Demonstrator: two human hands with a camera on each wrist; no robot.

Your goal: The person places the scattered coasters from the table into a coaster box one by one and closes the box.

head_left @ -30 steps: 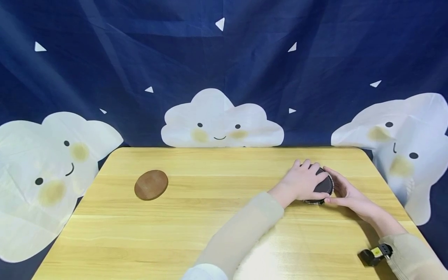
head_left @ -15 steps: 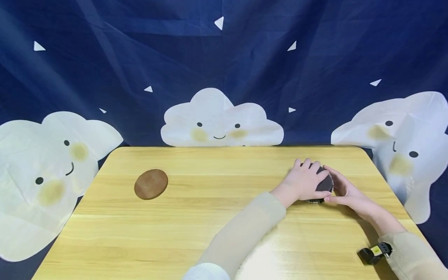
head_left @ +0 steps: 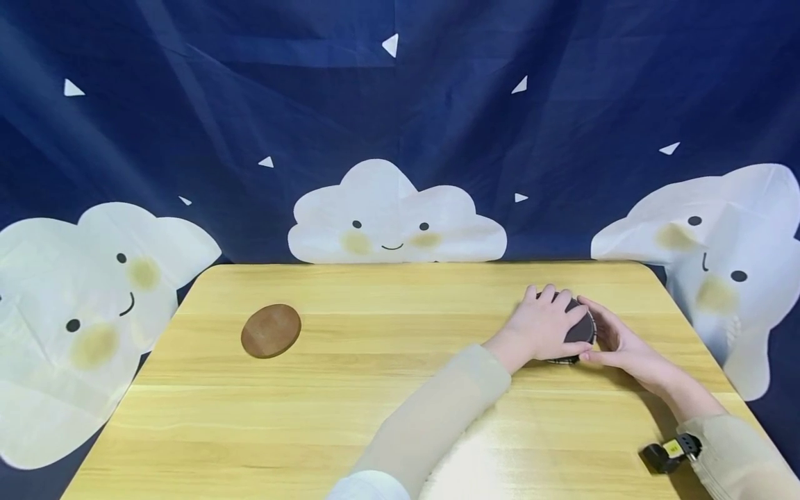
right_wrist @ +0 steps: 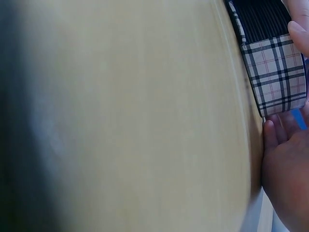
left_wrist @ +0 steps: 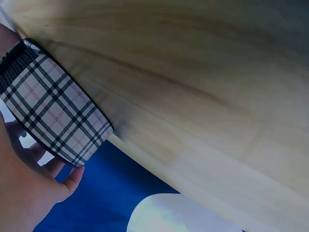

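A low round case (head_left: 579, 328) with a dark top stands at the table's right side. In the left wrist view, the case (left_wrist: 58, 104) shows a tartan side band with a black ribbed section. My left hand (head_left: 542, 326) grips it from above, fingers spread across the top and thumb at the near edge. My right hand (head_left: 625, 351) curves round its right side, with the thumb in front and fingers behind. The right wrist view shows the ribbed part of the case (right_wrist: 280, 67) between the two hands. Under my left palm, part of the top is hidden.
A flat brown disc (head_left: 271, 331) lies on the left of the wooden table (head_left: 350, 423). A small black and yellow device (head_left: 669, 455) sits at my right sleeve. Behind the table hangs a dark blue curtain (head_left: 325, 90) with printed clouds.
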